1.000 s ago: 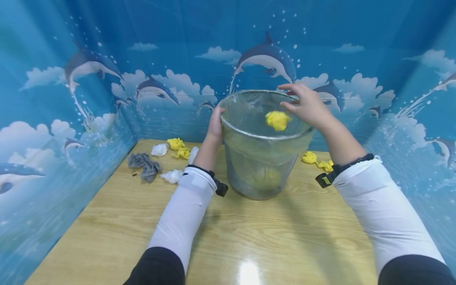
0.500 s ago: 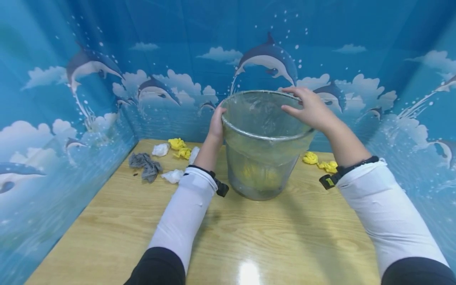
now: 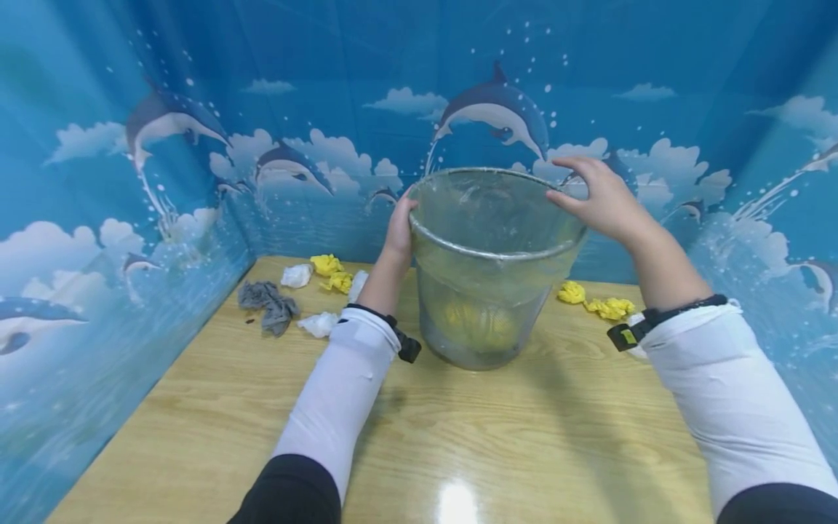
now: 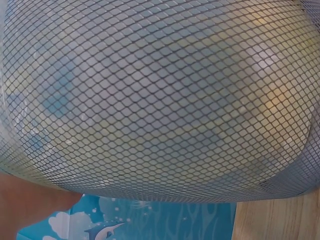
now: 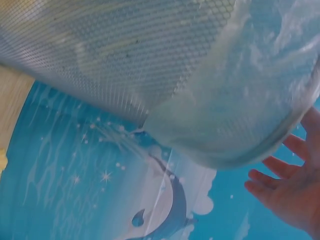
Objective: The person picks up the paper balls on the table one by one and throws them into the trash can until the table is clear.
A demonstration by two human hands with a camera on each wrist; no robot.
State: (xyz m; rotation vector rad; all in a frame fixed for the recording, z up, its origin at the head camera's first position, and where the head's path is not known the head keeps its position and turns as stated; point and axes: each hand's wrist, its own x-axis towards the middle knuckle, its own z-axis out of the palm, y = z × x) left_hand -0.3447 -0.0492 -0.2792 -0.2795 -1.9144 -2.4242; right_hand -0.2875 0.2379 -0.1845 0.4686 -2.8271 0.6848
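The right hand (image 3: 602, 200) was spread, holding nothing, while the left hand (image 3: 398, 227) gripped the bin (image 3: 487, 287). Blue dolphin walls (image 3: 340, 65) stood behind the wooden table (image 3: 419, 437), where the bin sat between both hands

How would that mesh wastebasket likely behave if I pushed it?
The mesh wastebasket may tip if pushed high, since it narrows downward. Its thin mesh suggests low weight. The plastic liner folded over the rim could slip.

White sleeves (image 3: 340, 386), black cloth (image 3: 294, 487) above — black wrist straps (image 3: 687, 308), boxy cameras (image 3: 409, 348), yellow mark (image 3: 629, 335)
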